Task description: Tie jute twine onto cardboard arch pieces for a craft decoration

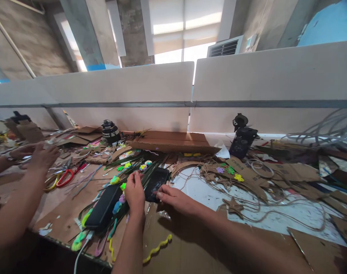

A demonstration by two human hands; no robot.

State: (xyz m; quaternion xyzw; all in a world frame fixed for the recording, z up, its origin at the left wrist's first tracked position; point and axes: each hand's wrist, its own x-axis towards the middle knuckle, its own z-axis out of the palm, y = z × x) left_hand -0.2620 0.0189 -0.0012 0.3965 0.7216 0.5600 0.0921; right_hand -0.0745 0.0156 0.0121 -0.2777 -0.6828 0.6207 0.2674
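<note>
My left hand (pixel 135 194) is closed, its fingertips bunched together beside a row of fuzzy pipe-cleaner flowers. Anything between those fingers is hidden. My right hand (pixel 176 199) pinches thumb to fingers over the lower part of a dark phone (pixel 159 178); what it holds, if anything, is too small to name. Left of my left wrist lies a black power bank (pixel 103 207) with a white cable (pixel 81 253) plugged into its near end. Green and yellow pipe-cleaner flowers (pixel 115 180) lie just beyond it. A wavy yellow pipe cleaner (pixel 158 249) rests on cardboard below my hands.
At the left, a co-worker's hands (pixel 43 156) are raised near red-handled scissors (pixel 65 178). Behind stand a dark jar (pixel 110 131) and a black bottle (pixel 243 140). Twine, a cardboard star (pixel 233 206) and cardboard scraps cover the right side. A white partition (pixel 261 80) closes off the back.
</note>
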